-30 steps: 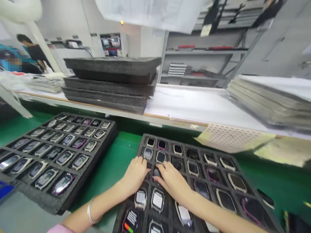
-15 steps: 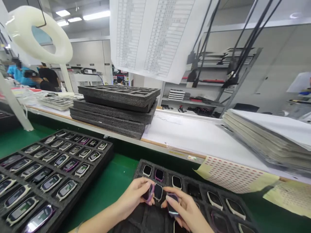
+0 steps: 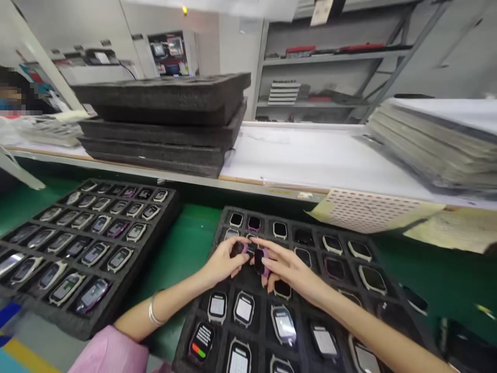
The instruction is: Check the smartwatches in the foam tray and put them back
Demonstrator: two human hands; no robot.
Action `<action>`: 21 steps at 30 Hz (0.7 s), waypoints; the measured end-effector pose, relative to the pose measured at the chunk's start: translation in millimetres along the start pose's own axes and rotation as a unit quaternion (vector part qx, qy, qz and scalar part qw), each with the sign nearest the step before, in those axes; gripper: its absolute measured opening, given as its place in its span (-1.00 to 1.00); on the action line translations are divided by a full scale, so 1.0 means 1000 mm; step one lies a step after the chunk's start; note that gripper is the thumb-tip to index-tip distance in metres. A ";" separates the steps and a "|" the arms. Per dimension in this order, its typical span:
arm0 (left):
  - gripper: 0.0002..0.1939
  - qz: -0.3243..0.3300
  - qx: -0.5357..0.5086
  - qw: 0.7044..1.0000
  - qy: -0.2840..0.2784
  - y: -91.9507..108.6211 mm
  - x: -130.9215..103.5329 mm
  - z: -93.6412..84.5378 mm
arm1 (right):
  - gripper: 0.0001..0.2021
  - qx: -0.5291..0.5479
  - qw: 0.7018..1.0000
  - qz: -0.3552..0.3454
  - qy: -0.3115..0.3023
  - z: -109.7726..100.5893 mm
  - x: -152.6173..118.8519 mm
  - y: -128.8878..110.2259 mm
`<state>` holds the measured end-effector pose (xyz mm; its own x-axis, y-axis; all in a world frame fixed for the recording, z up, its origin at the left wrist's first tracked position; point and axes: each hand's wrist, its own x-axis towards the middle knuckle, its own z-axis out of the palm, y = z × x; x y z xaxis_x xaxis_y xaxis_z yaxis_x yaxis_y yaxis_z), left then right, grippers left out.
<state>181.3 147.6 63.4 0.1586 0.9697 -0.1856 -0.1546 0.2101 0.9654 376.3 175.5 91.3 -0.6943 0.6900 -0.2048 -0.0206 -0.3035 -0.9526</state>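
My left hand [image 3: 225, 257] holds a purple-framed watch case [image 3: 244, 250] between thumb and fingers. Just to its right, my right hand [image 3: 285, 263] grips another purple watch case [image 3: 261, 260] with a dark screen. Both hands hover close together over the upper left part of a black foam tray [image 3: 229, 281]. That tray holds several watch cases in its compartments, some dark and some with lit screens, such as a watch with red and green buttons [image 3: 202, 342]. A pale-framed watch in the tray is partly hidden behind my fingers.
A second foam tray [image 3: 128, 282] full of watches lies at the left on the green mat [image 3: 194, 223]. Stacked foam trays [image 3: 155, 140] stand on the white shelf [image 3: 303, 155], with a paper stack [image 3: 438, 140] at the right. A person's head shows at far left.
The view has tilted down, showing more of the near tray and both forearms. The purple watch in my right hand is turned more upright; both hands still hold their watches.
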 end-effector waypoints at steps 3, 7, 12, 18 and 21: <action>-0.54 0.022 0.026 0.999 -0.005 -0.005 -0.007 0.002 | -0.48 0.035 0.999 0.022 -0.007 0.004 -0.007 0.000; -0.55 0.052 0.091 0.994 -0.011 -0.017 -0.013 0.005 | -0.56 0.068 0.997 0.018 0.009 0.004 -0.015 0.010; -0.59 0.067 0.103 0.992 -0.004 -0.026 -0.016 0.004 | -0.54 0.093 0.996 0.004 0.008 0.001 -0.013 0.018; -0.62 0.071 0.137 0.988 -0.008 -0.027 -0.015 0.000 | -0.53 0.065 0.998 -0.014 0.007 -0.002 -0.010 0.026; -0.57 0.057 0.125 0.991 -0.008 -0.028 -0.013 -0.001 | -0.51 0.049 0.999 -0.013 0.018 -0.002 -0.010 0.026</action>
<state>182.2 129.8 38.8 0.1694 0.9829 -0.0725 0.0733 0.0608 0.9955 384.5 162.1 67.8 -0.6659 0.7212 -0.1909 -0.1097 -0.3477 -0.9312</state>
